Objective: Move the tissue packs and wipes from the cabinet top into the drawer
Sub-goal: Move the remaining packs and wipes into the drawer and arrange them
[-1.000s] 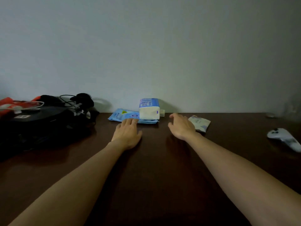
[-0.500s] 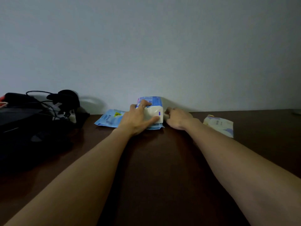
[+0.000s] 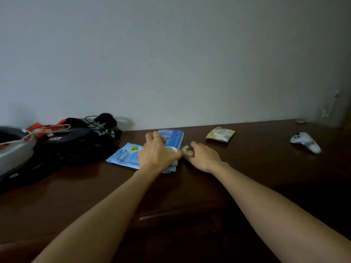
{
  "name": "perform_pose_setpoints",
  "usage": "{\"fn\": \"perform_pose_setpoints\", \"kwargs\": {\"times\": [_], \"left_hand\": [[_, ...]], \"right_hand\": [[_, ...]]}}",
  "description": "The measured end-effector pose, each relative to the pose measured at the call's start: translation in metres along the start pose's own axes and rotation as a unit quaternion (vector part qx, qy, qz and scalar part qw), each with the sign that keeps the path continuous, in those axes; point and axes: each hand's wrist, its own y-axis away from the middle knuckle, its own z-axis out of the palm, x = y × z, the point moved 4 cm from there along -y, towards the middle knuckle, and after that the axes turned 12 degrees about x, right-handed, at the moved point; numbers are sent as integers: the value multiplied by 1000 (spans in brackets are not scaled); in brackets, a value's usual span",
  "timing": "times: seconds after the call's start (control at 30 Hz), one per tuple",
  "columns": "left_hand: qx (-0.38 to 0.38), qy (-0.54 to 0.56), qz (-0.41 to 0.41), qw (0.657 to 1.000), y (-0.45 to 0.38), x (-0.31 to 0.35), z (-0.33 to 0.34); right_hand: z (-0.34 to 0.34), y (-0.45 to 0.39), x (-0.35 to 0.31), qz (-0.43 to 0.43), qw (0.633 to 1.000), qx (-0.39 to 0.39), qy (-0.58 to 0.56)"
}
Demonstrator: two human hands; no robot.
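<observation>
Blue tissue pack (image 3: 171,138) gripped by left hand (image 3: 156,155) on cabinet top (image 3: 190,186).

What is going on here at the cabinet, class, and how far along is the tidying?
A person is clearing tissues off a dark wooden cabinet top. The left hand grips a blue-and-white tissue pack that sits on a flat blue wipes pouch. The right hand pinches a small beige pack beside it. Another small pack lies untouched farther right. Nothing has reached the drawer yet.
</observation>
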Motion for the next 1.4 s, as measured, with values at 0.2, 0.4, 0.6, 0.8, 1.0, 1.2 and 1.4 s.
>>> {"fn": "perform_pose_setpoints", "kwargs": {"times": [0.2,0.4,0.6,0.8,1.0,1.2,1.4], "left_hand": [[79,125,-58,987,86,29,-74],[112,258,-69,957,204,26,-134],[39,328,-149,932,346,-48,-116],[-114,163,-304,932,440,-156,-46],[-91,142,-431,887,485,-228,-8],[-35,144,-490,859,492,-253,18],[-33,138,-500,855,499,-269,26]], "right_hand": [[-52,101,-4,109,973,109,-174],[-97,223,-27,109,882,260,-377],[-40,353,-20,101,911,153,-369],[93,413,11,219,926,-136,-275],[201,437,30,309,852,-325,-269],[275,428,43,248,870,-380,-191],[316,419,55,125,915,-383,-21]]}}
